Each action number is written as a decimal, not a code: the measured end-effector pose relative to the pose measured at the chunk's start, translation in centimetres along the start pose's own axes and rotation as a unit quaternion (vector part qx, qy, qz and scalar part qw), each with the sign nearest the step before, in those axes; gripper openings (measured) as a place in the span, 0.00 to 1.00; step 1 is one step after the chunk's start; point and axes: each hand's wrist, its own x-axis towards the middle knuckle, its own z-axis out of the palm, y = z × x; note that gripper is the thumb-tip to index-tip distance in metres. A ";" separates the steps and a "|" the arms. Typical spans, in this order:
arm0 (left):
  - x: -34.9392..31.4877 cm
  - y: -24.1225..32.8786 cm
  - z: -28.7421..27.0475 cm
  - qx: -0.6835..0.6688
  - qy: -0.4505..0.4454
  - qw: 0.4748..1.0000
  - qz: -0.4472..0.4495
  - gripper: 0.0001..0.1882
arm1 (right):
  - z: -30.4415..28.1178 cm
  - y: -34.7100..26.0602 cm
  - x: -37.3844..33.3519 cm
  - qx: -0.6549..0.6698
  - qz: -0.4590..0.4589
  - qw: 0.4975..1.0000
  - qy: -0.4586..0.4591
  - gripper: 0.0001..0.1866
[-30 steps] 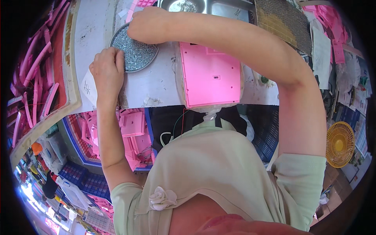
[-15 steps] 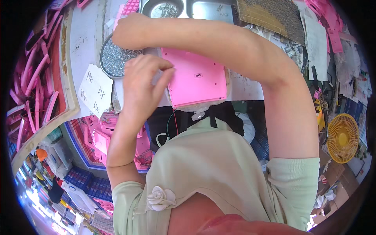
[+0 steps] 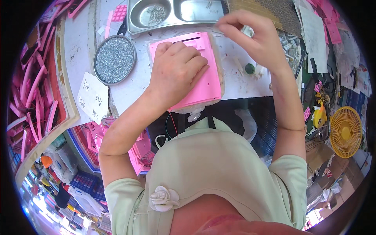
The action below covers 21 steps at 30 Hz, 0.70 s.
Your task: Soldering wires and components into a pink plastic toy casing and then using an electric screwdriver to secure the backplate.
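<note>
On the worktable in front of me lies a pink plastic casing (image 3: 208, 84), set on a pale padded sheet. My left hand (image 3: 176, 70) rests on top of it. Its fingers are curled, with thumb and index finger drawn together; anything between them is hidden. My right hand (image 3: 254, 39) is raised right of the casing, near the steel tray's corner. Its thumb and index tips meet in a pinch, and what they hold is too small to make out. Left of the casing stands a round dish (image 3: 115, 59) full of small silvery screws.
A steel compartment tray (image 3: 178, 24) with small metal parts sits at the back. Patterned paper (image 3: 93, 98) lies left. Pink parts (image 3: 35, 86) fill a box at far left. A small green round piece (image 3: 250, 68) and white bits lie right. A yellow fan (image 3: 346, 132) stands far right.
My right hand has left the screw dish and swung right, past the casing. My left hand has moved right, onto the casing, its fingers now curled. The dish is now fully visible.
</note>
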 end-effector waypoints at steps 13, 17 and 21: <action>-0.7 1.1 0.0 -0.008 0.012 0.999 -0.051 0.06 | -2.4 0.7 -6.1 0.063 0.065 0.994 0.068 0.07; -1.6 2.6 -0.8 -0.021 -0.053 0.997 -0.051 0.11 | -2.6 0.3 -6.3 0.068 0.056 0.994 0.059 0.07; -2.2 3.2 -0.7 0.004 -0.056 0.998 -0.028 0.12 | -2.4 0.0 -6.2 0.061 0.032 0.996 0.050 0.07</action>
